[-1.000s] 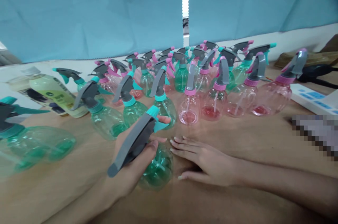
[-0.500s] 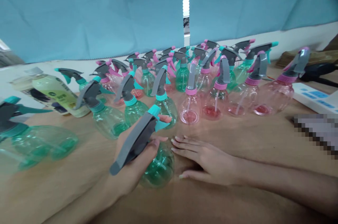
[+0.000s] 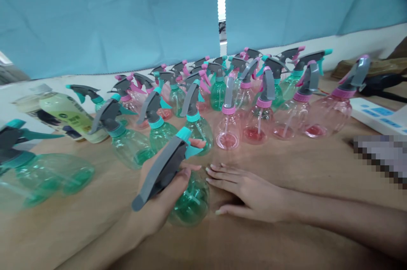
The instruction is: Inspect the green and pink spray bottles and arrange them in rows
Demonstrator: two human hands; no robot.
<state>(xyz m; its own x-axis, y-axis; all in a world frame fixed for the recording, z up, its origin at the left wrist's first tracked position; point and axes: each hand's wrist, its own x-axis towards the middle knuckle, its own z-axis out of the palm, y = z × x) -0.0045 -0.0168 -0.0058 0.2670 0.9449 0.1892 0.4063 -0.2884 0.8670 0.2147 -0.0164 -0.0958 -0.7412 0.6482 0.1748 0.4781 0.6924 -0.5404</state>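
My left hand [image 3: 162,202] is wrapped round a green spray bottle [image 3: 189,202] that stands on the brown table [image 3: 286,244], its fingers around the neck under the grey trigger head [image 3: 159,172]. My right hand [image 3: 244,191] lies flat on the table just right of that bottle, fingers stretched out and close together, holding nothing. Behind both hands stand several green spray bottles [image 3: 195,128] and several pink spray bottles [image 3: 227,132] in rows.
A pale yellow-green bottle [image 3: 71,119] lies at the back left. More green spray bottles [image 3: 47,174] sit at the far left edge. A white device with blue keys [image 3: 378,117] and a black object [image 3: 383,85] sit at the right. Blue cloth [image 3: 111,15] hangs behind.
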